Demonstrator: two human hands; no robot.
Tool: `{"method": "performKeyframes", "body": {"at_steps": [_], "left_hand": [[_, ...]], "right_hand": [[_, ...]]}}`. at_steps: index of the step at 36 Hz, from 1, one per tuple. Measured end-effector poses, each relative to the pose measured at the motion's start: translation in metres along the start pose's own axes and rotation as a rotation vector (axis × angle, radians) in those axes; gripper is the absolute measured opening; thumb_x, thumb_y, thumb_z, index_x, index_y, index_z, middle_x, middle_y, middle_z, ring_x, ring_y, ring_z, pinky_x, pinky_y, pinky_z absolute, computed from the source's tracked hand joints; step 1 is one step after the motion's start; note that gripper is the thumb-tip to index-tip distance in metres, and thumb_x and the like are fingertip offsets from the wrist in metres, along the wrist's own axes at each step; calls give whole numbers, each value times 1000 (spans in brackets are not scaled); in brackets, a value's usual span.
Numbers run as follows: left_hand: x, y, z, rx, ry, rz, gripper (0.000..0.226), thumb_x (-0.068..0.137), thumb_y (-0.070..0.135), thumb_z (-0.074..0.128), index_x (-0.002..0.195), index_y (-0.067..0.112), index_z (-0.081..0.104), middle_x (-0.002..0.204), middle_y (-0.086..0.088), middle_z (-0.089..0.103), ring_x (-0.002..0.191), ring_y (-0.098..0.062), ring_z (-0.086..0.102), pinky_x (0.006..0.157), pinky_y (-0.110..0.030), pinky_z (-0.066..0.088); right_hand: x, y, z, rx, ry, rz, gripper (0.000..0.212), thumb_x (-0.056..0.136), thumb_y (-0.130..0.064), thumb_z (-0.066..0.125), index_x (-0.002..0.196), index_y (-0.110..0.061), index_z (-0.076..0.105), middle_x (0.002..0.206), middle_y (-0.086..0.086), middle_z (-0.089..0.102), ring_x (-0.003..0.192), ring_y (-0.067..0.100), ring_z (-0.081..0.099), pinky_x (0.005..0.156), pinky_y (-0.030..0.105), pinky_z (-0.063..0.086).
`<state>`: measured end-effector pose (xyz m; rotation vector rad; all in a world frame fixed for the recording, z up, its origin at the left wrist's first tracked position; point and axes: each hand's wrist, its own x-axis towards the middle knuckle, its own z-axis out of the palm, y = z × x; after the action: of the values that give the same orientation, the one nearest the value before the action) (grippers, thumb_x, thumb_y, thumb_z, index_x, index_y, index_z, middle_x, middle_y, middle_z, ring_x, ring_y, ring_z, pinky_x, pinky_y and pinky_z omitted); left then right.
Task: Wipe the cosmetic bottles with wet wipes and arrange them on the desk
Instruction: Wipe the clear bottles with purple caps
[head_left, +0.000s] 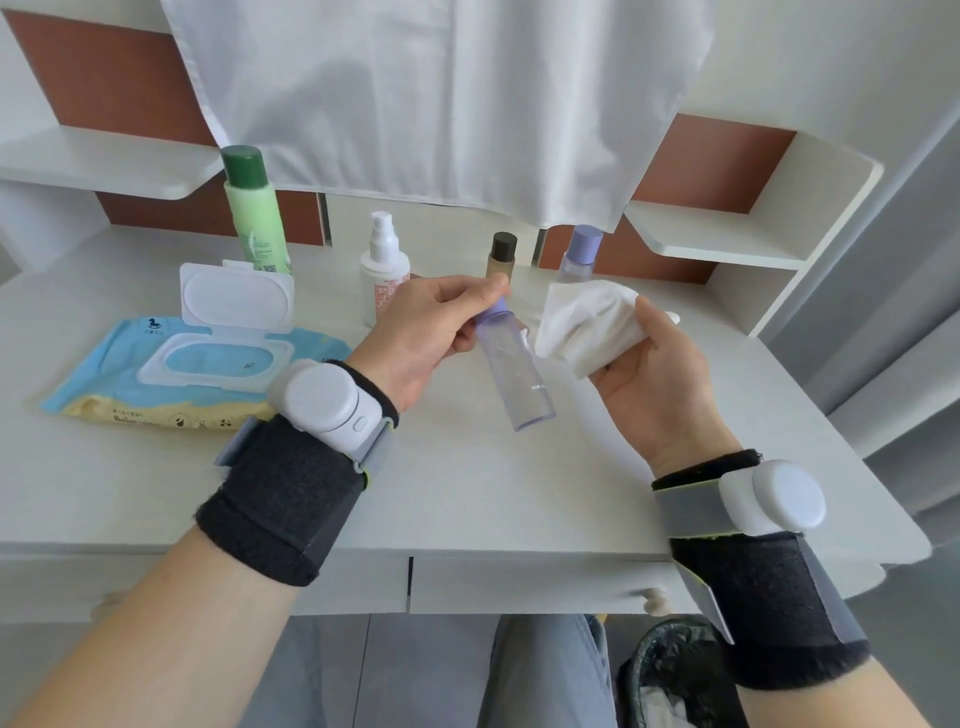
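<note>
Your left hand (426, 332) pinched the clear bottle (514, 374) by its purple cap, body hanging tilted below your fingers above the desk (467, 493). Your right hand (660, 374) was closed around a wet wipe (582, 322), just beside the bottle. Beyond both grips stood four more bottles (384, 265).
</note>
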<state>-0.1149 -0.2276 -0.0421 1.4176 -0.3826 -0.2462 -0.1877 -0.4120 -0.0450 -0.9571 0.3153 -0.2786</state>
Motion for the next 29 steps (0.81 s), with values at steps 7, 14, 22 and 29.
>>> {"method": "performKeyframes", "body": {"at_steps": [7, 14, 22, 29], "left_hand": [[1, -6, 1, 15, -50, -15, 26, 97, 29, 54, 87, 14, 74, 102, -13, 68, 89, -26, 43, 81, -40, 36], [0, -7, 4, 13, -108, 17, 30, 99, 32, 45, 107, 12, 66, 113, -30, 63, 94, -29, 50, 79, -43, 29], [0, -7, 6, -10, -185, 21, 30, 94, 34, 47, 105, 13, 67, 101, -18, 65, 96, -28, 53, 82, -42, 33], [-3, -4, 9, -25, -230, -1, 28, 102, 22, 41, 103, 6, 65, 93, -5, 68, 91, -19, 60, 84, -42, 37]], "right_hand": [[1, 1, 0, -42, 15, 6, 36, 104, -28, 42, 128, -6, 56, 120, 14, 68, 97, 24, 69, 79, 33, 56], [-1, -2, 2, 42, -27, 36, 40, 104, -26, 42, 136, -3, 51, 128, 14, 64, 114, 27, 64, 98, 38, 50], [-2, -6, 1, 285, -232, 124, 30, 107, -21, 29, 96, -10, 55, 63, 0, 59, 54, 10, 56, 54, 24, 49], [0, 0, 2, -28, 73, -69, 35, 104, -26, 42, 130, -6, 55, 119, 9, 69, 108, 21, 67, 93, 34, 53]]}}
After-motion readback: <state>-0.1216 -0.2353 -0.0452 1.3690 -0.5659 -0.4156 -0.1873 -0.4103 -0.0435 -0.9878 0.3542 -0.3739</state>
